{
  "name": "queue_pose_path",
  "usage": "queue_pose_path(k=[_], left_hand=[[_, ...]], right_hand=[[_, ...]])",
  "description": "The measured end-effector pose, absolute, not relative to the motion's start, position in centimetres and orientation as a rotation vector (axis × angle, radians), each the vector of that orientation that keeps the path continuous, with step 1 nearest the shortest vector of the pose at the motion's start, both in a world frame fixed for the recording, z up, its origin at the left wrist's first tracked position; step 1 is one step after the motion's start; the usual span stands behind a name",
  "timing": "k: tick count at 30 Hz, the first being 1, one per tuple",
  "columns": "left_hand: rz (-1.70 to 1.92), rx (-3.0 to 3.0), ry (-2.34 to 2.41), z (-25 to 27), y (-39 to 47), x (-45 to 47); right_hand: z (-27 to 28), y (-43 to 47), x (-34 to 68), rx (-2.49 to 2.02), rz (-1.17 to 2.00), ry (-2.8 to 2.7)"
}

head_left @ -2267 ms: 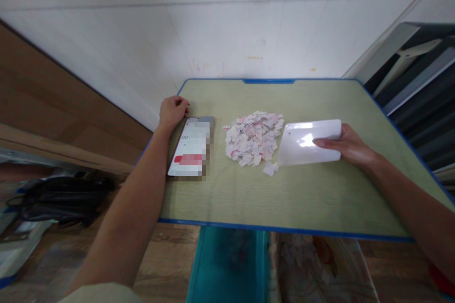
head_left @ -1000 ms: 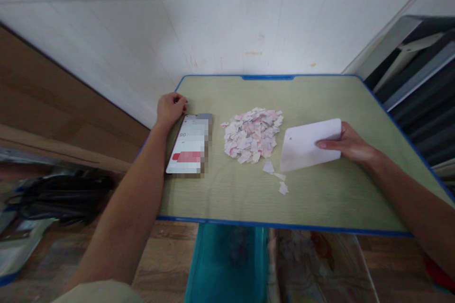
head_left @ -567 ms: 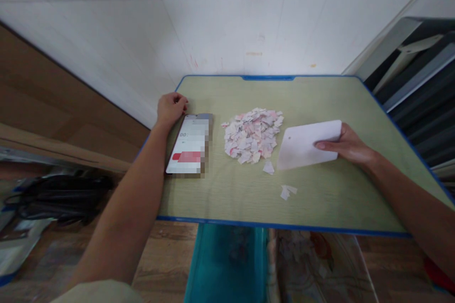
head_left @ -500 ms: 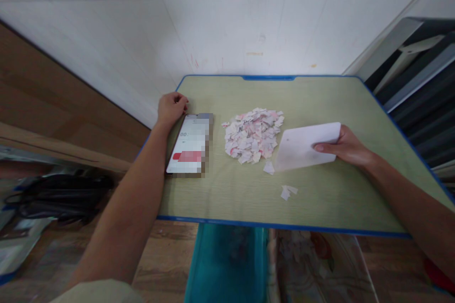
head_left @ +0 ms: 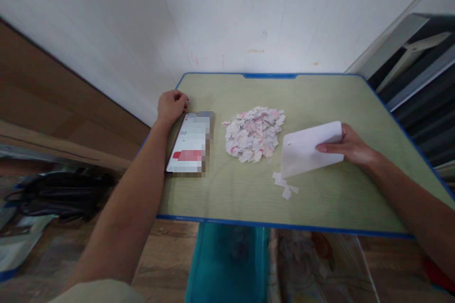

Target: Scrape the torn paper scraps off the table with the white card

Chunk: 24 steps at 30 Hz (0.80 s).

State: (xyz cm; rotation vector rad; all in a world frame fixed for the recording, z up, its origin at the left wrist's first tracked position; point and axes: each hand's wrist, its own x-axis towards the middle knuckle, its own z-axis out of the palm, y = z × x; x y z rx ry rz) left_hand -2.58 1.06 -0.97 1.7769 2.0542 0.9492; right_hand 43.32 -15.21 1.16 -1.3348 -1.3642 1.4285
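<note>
My right hand (head_left: 353, 144) grips a flat white plastic scraper (head_left: 309, 149) with rounded corners and a small hole, thumb on its upper face. The scraper's left edge is tilted down close to the table, just right of a heap of torn paper scraps (head_left: 253, 135), white with some pink. By the scraper's lower left corner lie a few loose scraps (head_left: 286, 192), apart from the heap. My left hand (head_left: 173, 105) rests at the table's left side with its fingers curled in and nothing visible in them. Beside it lies a phone (head_left: 188, 142) with a lit, partly blurred screen.
The light green table (head_left: 220, 199) has a blue rim and stands against a white wall (head_left: 227, 28). Below its front edge are a teal bin (head_left: 227, 265) and a clear bag with paper bits (head_left: 305, 265). A brown cardboard box (head_left: 64, 90) stands left; dark folded furniture (head_left: 426, 66) leans right.
The scraper has moved slightly right and toward me, its left edge now farther from the heap. A scrap near the heap has shifted toward the loose ones. My left hand stays put.
</note>
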Motion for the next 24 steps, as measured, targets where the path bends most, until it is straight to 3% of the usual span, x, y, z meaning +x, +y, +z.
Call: queue_pose_path(k=[13,24], left_hand=[[0.939,1.748,2.071,-0.88,1.02,-2.38],[0.921,1.740,2.079,-0.38,0.53,-1.95]], right_hand=[[1.10,-14.96,43.03,-1.390,1.236,-1.255],[1.37,-15.25,43.59,-1.337,1.409,-1.374]])
